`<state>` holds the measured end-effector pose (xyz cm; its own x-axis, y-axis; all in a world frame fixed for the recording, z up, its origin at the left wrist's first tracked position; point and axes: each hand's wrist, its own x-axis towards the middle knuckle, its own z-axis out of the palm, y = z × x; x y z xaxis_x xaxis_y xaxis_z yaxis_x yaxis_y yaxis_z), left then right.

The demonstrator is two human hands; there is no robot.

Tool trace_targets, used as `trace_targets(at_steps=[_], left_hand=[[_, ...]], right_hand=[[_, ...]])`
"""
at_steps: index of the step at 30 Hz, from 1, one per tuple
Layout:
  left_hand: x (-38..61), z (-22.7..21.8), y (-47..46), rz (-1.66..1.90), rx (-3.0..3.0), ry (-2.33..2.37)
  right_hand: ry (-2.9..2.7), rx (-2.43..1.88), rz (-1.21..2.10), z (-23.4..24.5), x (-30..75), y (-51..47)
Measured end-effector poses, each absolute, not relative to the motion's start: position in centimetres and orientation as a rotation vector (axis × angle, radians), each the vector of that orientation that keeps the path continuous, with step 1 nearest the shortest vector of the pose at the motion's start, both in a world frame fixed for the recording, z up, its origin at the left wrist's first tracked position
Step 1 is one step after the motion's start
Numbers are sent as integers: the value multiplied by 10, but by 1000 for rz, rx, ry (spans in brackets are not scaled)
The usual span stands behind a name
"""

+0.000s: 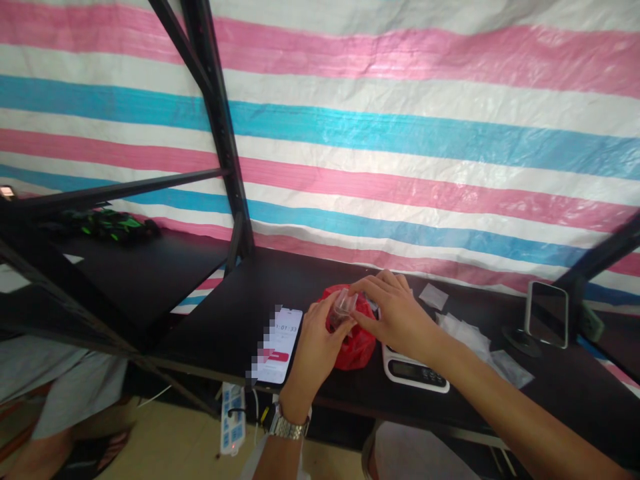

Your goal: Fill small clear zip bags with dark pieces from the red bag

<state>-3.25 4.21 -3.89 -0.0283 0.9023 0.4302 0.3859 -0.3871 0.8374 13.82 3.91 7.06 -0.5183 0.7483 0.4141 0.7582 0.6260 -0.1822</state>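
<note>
Left of the fingers, a smartphone (pixel 281 337) shows digits too blurred to read surely. The left hand (pixel 316 333) and right hand (pixel 393 310) pinch a clear plastic container (pixel 345 303) above a red plastic bag (pixel 359 350); rightward sit a digital scale (pixel 417 379), its labels illegible, and clear bags (pixel 467 339).

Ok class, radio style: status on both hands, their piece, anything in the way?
Left hand and right hand both holding clear plastic piece. Piece at red bag. Close quarters: phone beside left hand, white scale near right.

Red bag (pixel 357 352), glossy crinkled plastic; clear container (pixel 345 303), seemingly smooth plastic.
</note>
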Motion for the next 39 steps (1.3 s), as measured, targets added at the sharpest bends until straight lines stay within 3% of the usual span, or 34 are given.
trace_targets(at_steps=[7, 13, 17, 23, 27, 39], left_hand=[[-45, -27, 38, 1400, 1650, 1371], [-57, -8, 26, 1545, 1428, 1031], [-57, -6, 22, 1167, 1465, 834], [-71, -18, 19, 650, 1592, 983], [-70, -27, 15, 293, 1671, 873], [-45, -31, 23, 587, 1678, 870]], right_hand=[[-2085, -1402, 56, 54, 147, 50], [-2509, -1510, 222, 17, 140, 59], [-2718, -1355, 170, 5, 129, 71], [-2823, -1387, 12, 14, 136, 81], [-2830, -1399, 110, 15, 140, 83], [-2708, -1395, 466, 13, 146, 92]])
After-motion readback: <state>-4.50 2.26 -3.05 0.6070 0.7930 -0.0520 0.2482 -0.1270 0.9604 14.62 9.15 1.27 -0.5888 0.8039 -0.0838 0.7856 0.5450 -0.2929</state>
